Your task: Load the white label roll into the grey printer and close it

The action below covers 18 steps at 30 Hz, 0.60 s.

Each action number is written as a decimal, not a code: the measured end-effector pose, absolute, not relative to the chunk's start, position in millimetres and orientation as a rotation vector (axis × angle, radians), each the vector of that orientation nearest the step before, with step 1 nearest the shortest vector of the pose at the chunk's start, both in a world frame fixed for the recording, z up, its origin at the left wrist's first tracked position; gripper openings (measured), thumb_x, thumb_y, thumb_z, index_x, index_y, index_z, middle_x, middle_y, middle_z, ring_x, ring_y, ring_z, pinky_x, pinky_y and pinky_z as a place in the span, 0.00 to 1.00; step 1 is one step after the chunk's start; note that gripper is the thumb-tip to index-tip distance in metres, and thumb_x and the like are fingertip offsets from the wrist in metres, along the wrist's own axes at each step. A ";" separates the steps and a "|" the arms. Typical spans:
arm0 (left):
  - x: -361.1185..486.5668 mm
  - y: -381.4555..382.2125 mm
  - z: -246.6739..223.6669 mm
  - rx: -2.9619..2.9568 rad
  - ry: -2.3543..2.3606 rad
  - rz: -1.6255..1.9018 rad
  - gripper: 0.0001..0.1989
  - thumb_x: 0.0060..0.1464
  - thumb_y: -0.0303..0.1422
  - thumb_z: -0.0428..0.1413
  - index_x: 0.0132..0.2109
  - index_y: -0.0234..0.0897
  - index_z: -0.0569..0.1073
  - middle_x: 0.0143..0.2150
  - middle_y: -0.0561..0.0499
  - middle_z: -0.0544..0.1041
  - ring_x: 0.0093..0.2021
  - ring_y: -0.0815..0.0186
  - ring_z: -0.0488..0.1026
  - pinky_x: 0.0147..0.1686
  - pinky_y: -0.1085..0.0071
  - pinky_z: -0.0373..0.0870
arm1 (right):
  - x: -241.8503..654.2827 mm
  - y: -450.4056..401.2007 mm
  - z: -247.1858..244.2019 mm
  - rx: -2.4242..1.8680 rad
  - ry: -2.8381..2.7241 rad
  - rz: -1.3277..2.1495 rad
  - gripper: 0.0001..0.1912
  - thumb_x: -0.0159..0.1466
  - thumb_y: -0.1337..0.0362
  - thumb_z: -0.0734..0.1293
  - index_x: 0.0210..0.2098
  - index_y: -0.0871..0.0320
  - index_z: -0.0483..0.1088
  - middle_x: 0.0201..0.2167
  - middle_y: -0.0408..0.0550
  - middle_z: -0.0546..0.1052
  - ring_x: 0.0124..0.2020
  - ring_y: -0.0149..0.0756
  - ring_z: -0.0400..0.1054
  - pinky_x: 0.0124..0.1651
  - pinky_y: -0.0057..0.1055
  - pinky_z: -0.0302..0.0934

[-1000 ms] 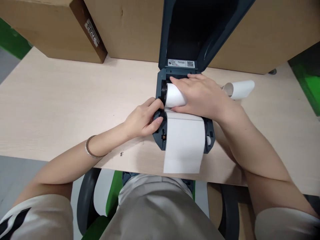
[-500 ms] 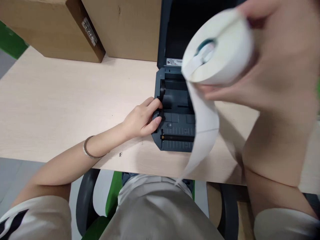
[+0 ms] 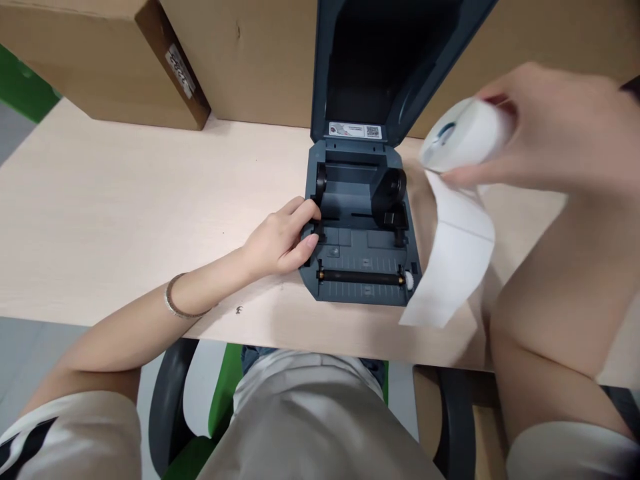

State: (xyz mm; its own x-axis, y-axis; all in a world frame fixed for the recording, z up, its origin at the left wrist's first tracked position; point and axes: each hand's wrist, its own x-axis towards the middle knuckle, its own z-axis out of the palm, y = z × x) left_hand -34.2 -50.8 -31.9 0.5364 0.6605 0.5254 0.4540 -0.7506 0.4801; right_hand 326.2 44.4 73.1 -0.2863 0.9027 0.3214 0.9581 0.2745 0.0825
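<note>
The right hand (image 3: pixel 555 137) is gripping the white roll (image 3: pixel 483 137), with fingers squeezing it from the near and far sides. The roll is sitting between those fingers, up in the air, to the right of the printer (image 3: pixel 350 193). A paper strip (image 3: pixel 453 260) is hanging from the roll, just below the same fingers, and it is curving down toward the person. A thin line is crossing it. I cannot tell if its low end is touching the table (image 3: pixel 125 213).

The left hand (image 3: pixel 280 240) is holding the printer's left edge, with the fingers bending over it and the thumb lying just below them. Their tips are partly hiding. To the right of these fingers, the black holder (image 3: pixel 393 190) is standing inside the printer. Below and right of them, the black bar (image 3: pixel 360 277) is lying across it. Beyond them, the lid (image 3: pixel 395 60) is standing open. The small box (image 3: pixel 75 67) is sitting far off to their left.
</note>
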 end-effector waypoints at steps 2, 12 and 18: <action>-34.5 -51.1 -30.8 2.498 0.933 1.030 0.24 0.70 0.53 0.38 0.47 0.38 0.68 0.37 0.47 0.70 0.36 0.60 0.71 0.36 0.63 0.72 | 303.4 42.7 69.0 -1.803 -2.440 -0.264 0.46 0.40 0.29 0.73 0.53 0.47 0.77 0.42 0.49 0.81 0.37 0.41 0.72 0.30 0.38 0.54; -34.4 -51.4 -31.8 2.473 0.962 1.023 0.25 0.70 0.54 0.39 0.46 0.39 0.68 0.37 0.47 0.71 0.35 0.59 0.70 0.35 0.62 0.71 | 274.1 54.5 44.0 -1.654 -2.665 0.263 0.32 0.52 0.48 0.74 0.54 0.54 0.75 0.48 0.49 0.79 0.41 0.36 0.73 0.36 0.31 0.63; -34.4 -51.7 -29.7 2.506 0.958 1.029 0.25 0.70 0.53 0.38 0.45 0.38 0.68 0.36 0.48 0.71 0.34 0.61 0.71 0.34 0.63 0.71 | 265.3 47.0 49.9 -1.542 -2.743 0.487 0.30 0.61 0.55 0.72 0.61 0.60 0.70 0.58 0.56 0.75 0.51 0.42 0.72 0.48 0.33 0.64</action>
State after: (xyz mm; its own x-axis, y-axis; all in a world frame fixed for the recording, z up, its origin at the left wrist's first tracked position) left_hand -34.4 -51.7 -29.7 0.5299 0.6660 0.5249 0.4766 -0.7459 0.4652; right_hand 265.3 47.0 49.9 -0.5303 0.8274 -0.1849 0.8405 0.4845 -0.2425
